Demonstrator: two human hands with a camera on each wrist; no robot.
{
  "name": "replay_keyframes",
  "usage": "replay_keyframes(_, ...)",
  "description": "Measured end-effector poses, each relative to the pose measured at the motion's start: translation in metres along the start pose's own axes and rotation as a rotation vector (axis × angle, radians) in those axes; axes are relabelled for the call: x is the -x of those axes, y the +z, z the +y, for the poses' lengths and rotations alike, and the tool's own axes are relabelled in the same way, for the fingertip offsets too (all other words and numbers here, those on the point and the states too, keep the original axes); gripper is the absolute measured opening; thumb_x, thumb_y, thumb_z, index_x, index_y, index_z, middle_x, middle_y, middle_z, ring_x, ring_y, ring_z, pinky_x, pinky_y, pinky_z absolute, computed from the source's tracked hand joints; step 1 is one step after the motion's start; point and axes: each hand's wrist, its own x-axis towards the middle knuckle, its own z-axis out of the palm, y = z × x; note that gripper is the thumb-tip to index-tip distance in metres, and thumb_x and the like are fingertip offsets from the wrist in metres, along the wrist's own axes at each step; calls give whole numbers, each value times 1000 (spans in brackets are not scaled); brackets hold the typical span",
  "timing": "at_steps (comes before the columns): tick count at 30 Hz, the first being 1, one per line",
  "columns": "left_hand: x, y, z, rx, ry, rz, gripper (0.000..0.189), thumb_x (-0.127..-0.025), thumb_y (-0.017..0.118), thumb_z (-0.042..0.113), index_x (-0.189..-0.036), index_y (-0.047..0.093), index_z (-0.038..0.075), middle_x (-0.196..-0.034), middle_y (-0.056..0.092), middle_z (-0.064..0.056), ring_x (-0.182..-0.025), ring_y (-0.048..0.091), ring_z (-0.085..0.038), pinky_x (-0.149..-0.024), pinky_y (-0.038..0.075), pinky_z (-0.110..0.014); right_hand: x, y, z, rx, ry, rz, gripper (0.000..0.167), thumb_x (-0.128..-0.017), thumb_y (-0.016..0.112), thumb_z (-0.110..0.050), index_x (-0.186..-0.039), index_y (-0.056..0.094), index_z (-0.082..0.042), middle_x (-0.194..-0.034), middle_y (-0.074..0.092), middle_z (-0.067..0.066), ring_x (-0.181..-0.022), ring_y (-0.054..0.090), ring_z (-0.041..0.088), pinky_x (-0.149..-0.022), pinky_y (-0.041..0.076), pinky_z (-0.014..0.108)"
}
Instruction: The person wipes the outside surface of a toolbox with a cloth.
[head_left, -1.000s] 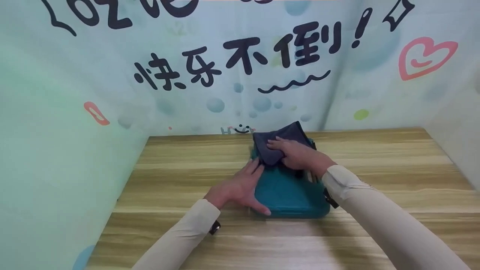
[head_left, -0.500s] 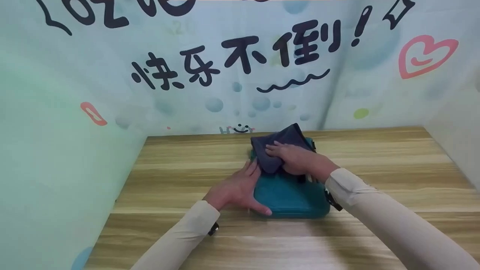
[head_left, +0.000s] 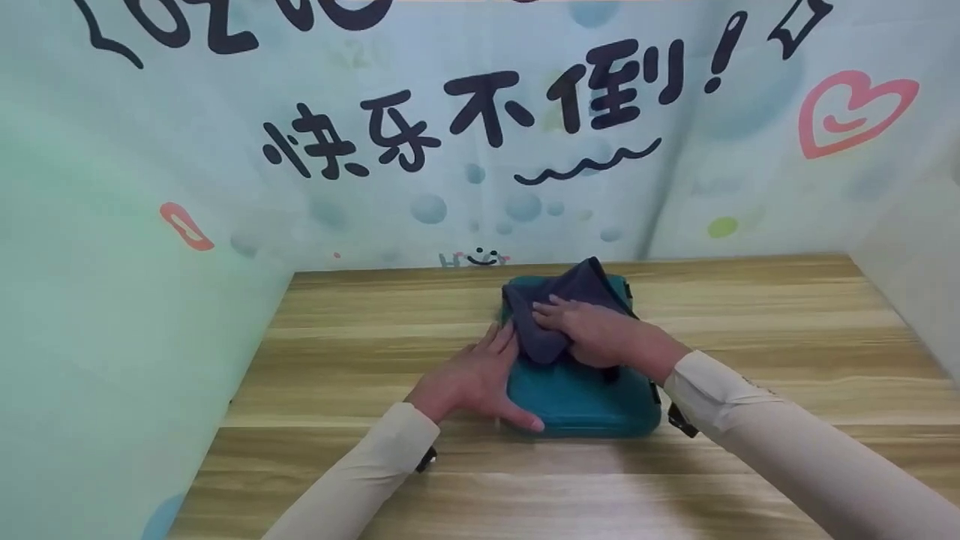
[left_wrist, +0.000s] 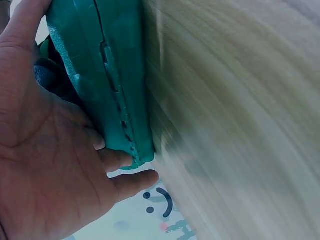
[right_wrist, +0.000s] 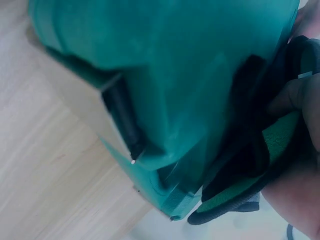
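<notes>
A teal case [head_left: 585,409] with rounded corners lies flat on the wooden table. My left hand [head_left: 471,379] braces its left side, fingers spread along the edge and thumb at the front corner. In the left wrist view, the fingers of the left hand [left_wrist: 50,145] reach along the case's side seam [left_wrist: 117,95]. Over the back half of the lid is a dark grey-blue cloth [head_left: 544,341], which my right hand [head_left: 600,334] holds and presses down. The right wrist view shows the cloth [right_wrist: 235,200] folded up by the thumb, its underside looking green.
A black latch [right_wrist: 122,117] sits on the case's side in the right wrist view. The wood-grain table [head_left: 360,337] extends around the case. Behind it hangs a pale printed backdrop [head_left: 405,225]; another pale wall [head_left: 150,322] borders the left.
My right hand has drawn the cloth toward me over the lid, uncovering the case's back edge. The left hand stays at the left side, almost unmoved.
</notes>
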Motion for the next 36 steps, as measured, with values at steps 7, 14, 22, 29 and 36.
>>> replay_keyframes(7, 2, -2, 2, -5, -1, -6, 141, -68, 68, 87, -164, 0, 9, -169, -5, -7, -153, -3, -28, -119, 14, -50, 7, 2, -8, 45, -42, -11, 61, -93, 56, 8, -152, 41, 4, -159, 35, 19, -146, 26, 42, -115, 25, 53)
replay_keyframes(14, 2, -5, 5, -11, -31, -33, 141, -67, 67, 88, -164, 1, 10, -170, -5, -6, -153, -3, -27, -119, 14, -50, 12, 5, -7, 64, -55, -2, 59, -95, 57, 6, -152, 42, 3, -158, 37, 18, -146, 29, 40, -114, 27, 53)
replay_keyframes(22, 2, -6, 8, -39, -44, -56, 138, -69, 68, 86, -164, 1, 11, -170, -3, -7, -153, 0, -28, -119, 15, -48, 18, 8, 6, 60, -141, 38, 61, -93, 55, 10, -152, 45, -1, -158, 39, 14, -146, 30, 37, -114, 27, 53)
replay_keyframes(29, 2, -8, 10, -42, -39, -63, 137, -70, 70, 83, -164, 1, 12, -170, -3, -6, -154, 3, -28, -118, 18, -46, 21, 7, 22, 16, -198, 72, 69, -86, 53, 18, -151, 47, -3, -156, 42, 11, -146, 30, 34, -114, 27, 53)
replay_keyframes(36, -1, -10, 9, -60, -12, -47, 137, -71, 72, 80, -164, -2, 13, -169, -9, -4, -153, 7, -32, -118, 21, -48, 21, 7, 39, -3, -187, 111, 69, -82, 52, 21, -148, 50, 1, -154, 44, 14, -145, 32, 37, -113, 29, 56)
